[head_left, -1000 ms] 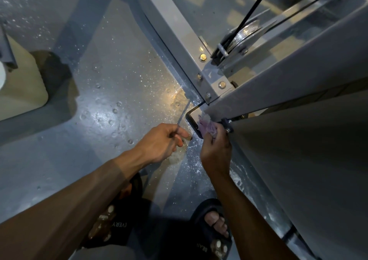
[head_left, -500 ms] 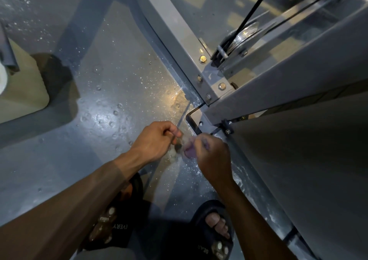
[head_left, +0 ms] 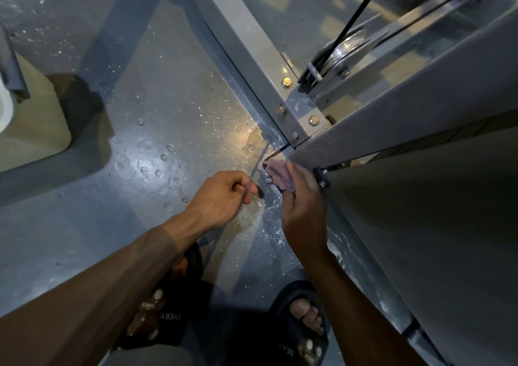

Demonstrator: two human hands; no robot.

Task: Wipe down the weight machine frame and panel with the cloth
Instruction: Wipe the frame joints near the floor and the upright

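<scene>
The grey weight machine frame (head_left: 252, 57) runs diagonally from the top toward the centre, bolted to a second beam (head_left: 392, 119). A flat grey panel (head_left: 420, 225) fills the right side. My right hand (head_left: 302, 206) grips a bunched purple cloth (head_left: 280, 173) and presses it against the low corner where the frame, panel and floor meet. My left hand (head_left: 224, 197) hovers just left of it, fingers curled, pinching a small dark object (head_left: 260, 192) that I cannot identify.
The grey floor (head_left: 140, 169) is speckled with white dust near the frame's foot. A pulley (head_left: 344, 51) with a black cable sits behind the frame. Another machine's beige base (head_left: 33, 130) lies at the left. My sandalled feet (head_left: 302, 323) stand below my hands.
My right hand pulled the cloth back toward my left hand, then pushed it forward again onto the frame's low corner. My left hand stayed almost in place.
</scene>
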